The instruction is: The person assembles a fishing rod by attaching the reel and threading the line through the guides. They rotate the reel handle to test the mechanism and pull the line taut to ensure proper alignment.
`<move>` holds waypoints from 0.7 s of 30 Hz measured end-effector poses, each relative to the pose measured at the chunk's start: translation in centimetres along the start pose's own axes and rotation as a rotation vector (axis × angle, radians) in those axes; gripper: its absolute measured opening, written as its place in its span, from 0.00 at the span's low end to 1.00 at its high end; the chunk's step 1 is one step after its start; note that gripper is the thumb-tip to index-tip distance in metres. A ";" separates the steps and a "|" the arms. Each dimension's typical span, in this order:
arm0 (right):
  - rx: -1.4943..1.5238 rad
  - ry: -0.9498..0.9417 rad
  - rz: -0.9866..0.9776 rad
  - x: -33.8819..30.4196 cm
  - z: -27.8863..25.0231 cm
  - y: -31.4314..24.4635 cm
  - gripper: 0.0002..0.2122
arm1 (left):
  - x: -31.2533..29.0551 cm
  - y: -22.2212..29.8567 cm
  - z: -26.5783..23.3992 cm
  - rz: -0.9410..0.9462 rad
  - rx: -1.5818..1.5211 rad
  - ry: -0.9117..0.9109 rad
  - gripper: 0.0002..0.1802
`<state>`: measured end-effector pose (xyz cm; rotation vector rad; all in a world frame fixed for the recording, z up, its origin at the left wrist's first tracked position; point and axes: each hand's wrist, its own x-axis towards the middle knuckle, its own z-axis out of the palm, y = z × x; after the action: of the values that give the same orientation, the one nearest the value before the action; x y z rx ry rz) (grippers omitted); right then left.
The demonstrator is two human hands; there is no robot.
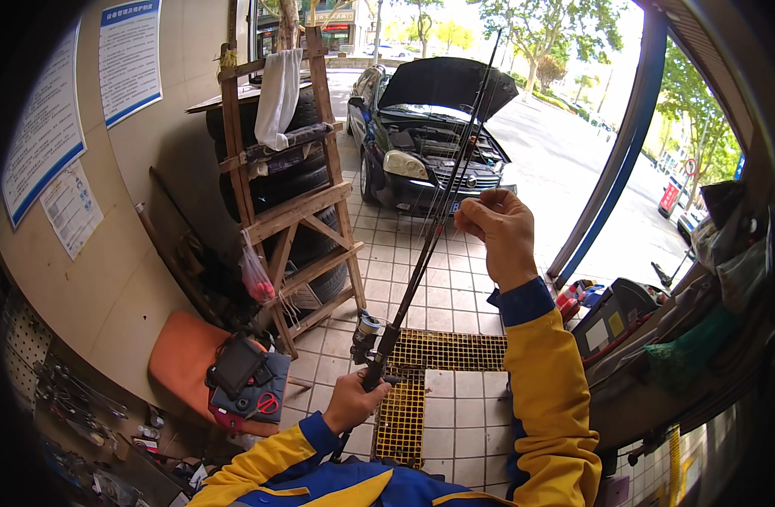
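Note:
My left hand (353, 400) is wrapped round the handle of a black fishing rod (422, 269), just below its silver spinning reel (366, 333). The rod slants up and away to the right, its thin sections bunched close together and its tip reaching above the car's raised bonnet. To the right of the rod, at mid-height, my right hand (503, 230) is raised with thumb and fingers pinched together. Whatever lies in that pinch, perhaps something thin, is too small to make out. Both arms wear yellow sleeves with blue cuffs.
A wooden stepladder (288, 216) leans by stacked tires (304, 110) on the left. Below it, an orange chair (182, 362) holds a dark tablet-like device (238, 365) and red scissors (267, 404). Ahead stands a black car (421, 160), bonnet up. Yellow grating (442, 348) crosses the tiled floor.

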<state>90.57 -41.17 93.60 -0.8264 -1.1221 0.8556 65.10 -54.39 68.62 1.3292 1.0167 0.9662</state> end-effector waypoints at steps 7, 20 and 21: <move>-0.082 0.067 0.009 0.4 -0.2 -0.2 0.11 | -0.5 -0.2 0.9 0.122 0.216 0.049 0.10; -0.181 0.033 0.109 -0.5 -1.2 -2.6 0.13 | -1.6 0.4 1.9 0.317 0.424 0.209 0.26; -0.183 0.038 0.124 -0.5 -1.3 -2.8 0.13 | -1.6 0.5 2.0 0.286 0.439 0.208 0.26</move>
<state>92.13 -42.98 95.62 -1.0684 -1.1367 0.8440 66.52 -56.49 69.09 1.8009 1.2698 1.1558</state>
